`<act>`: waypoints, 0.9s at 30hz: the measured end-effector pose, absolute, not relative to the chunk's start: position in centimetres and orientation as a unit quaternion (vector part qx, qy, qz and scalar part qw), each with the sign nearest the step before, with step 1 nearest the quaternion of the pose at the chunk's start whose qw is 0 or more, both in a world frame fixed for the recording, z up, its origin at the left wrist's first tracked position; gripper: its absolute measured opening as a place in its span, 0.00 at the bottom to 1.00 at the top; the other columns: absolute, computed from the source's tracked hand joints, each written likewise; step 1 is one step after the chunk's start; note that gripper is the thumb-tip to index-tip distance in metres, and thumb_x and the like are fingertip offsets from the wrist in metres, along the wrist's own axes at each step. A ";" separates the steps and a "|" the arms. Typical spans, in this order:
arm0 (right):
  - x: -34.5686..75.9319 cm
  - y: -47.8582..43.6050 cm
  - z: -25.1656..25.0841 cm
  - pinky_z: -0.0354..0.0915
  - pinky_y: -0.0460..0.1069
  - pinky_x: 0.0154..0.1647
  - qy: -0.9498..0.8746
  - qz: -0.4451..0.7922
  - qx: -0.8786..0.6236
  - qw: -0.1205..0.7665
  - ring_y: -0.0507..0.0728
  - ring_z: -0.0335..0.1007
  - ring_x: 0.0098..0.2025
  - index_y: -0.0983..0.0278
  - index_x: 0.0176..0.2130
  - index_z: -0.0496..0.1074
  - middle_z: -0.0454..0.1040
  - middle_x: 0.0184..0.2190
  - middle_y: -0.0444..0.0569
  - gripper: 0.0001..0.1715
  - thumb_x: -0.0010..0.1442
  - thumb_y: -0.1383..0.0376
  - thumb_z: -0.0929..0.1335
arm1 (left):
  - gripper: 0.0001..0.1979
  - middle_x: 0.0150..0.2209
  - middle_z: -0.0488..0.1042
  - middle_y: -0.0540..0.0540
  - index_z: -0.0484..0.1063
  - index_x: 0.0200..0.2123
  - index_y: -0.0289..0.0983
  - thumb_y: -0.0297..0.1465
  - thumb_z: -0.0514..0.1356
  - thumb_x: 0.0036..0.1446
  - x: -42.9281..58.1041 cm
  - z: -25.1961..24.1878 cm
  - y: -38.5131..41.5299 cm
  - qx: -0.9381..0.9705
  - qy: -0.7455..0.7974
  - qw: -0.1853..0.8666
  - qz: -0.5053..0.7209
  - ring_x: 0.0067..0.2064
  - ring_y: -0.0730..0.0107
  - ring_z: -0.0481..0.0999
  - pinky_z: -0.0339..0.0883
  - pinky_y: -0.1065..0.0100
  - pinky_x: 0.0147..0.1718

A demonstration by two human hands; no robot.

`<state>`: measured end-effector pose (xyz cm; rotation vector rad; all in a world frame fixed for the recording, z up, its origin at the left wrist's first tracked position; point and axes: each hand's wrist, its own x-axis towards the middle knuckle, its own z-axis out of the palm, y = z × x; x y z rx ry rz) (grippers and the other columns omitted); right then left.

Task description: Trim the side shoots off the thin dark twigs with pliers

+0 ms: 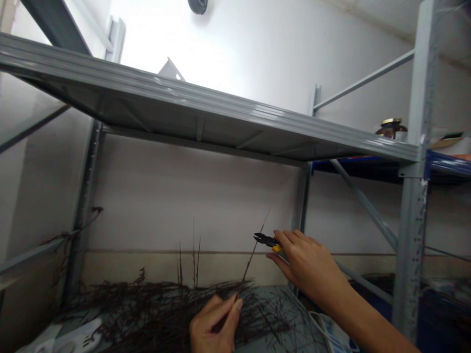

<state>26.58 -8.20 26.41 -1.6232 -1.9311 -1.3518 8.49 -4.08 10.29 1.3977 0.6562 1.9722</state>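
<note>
Low in the middle of the view, my left hand [215, 323] pinches the lower end of a thin dark twig [250, 260], which slants up to the right. To the right of it, my right hand [307, 262] is wrapped round a pair of cutting pliers [267, 239] with black jaws and a bit of yellow on the handle. The jaws point left, slightly apart, close by the upper part of the twig. Whether they touch it I cannot tell. Beneath my hands a tangled heap of dark twigs [147, 309] covers much of the lower shelf.
A grey metal shelf [221, 108] spans overhead, with an upright post [408, 235] on the right. Several twigs [194, 255] stand up from the heap. A white power strip [79, 338] lies at lower left; a brown jar [392, 129] sits at upper right.
</note>
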 end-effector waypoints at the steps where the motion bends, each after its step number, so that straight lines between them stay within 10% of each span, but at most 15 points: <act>1: 26.6 -8.3 26.4 0.67 0.56 0.34 -0.669 -0.463 -0.565 0.134 0.65 0.75 0.38 0.62 0.44 0.72 0.78 0.36 0.52 0.12 0.61 0.60 0.71 | 0.12 0.18 0.66 0.51 0.87 0.32 0.41 0.43 0.69 0.52 8.5 10.2 -4.1 0.531 0.243 0.301 0.754 0.17 0.75 0.62 0.57 0.74 0.15; 12: 27.3 -8.1 24.6 0.62 0.53 0.27 -0.693 -0.345 -0.617 0.141 0.65 0.78 0.31 0.61 0.36 0.75 0.81 0.30 0.52 0.07 0.63 0.60 0.70 | 0.12 0.20 0.66 0.51 0.87 0.34 0.39 0.41 0.68 0.55 7.8 10.6 -4.5 0.541 0.260 0.321 0.733 0.23 0.72 0.65 0.63 0.72 0.23; 20: 23.7 -8.1 21.7 0.70 0.55 0.44 -0.696 0.046 -0.558 0.449 0.64 0.78 0.42 0.62 0.42 0.80 0.83 0.40 0.53 0.21 0.58 0.49 0.71 | 0.17 0.23 0.68 0.50 0.84 0.26 0.35 0.43 0.66 0.57 8.2 11.2 -5.2 0.585 0.285 0.404 0.643 0.20 0.76 0.62 0.54 0.73 0.16; 23: 22.1 -8.6 20.6 0.71 0.52 0.36 -0.683 0.138 -0.530 0.484 0.61 0.78 0.35 0.62 0.42 0.79 0.82 0.36 0.51 0.22 0.58 0.49 0.72 | 0.18 0.24 0.71 0.49 0.83 0.27 0.35 0.43 0.64 0.59 8.3 11.3 -6.1 0.606 0.272 0.430 0.611 0.18 0.75 0.65 0.58 0.73 0.15; 27: 21.1 -9.2 20.4 0.68 0.49 0.28 -0.666 0.163 -0.506 0.523 0.56 0.74 0.27 0.63 0.41 0.77 0.80 0.29 0.48 0.20 0.59 0.50 0.72 | 0.16 0.45 0.80 0.40 0.82 0.46 0.38 0.40 0.60 0.65 7.1 10.2 -6.0 0.616 0.240 0.363 0.656 0.48 0.58 0.78 0.70 0.62 0.52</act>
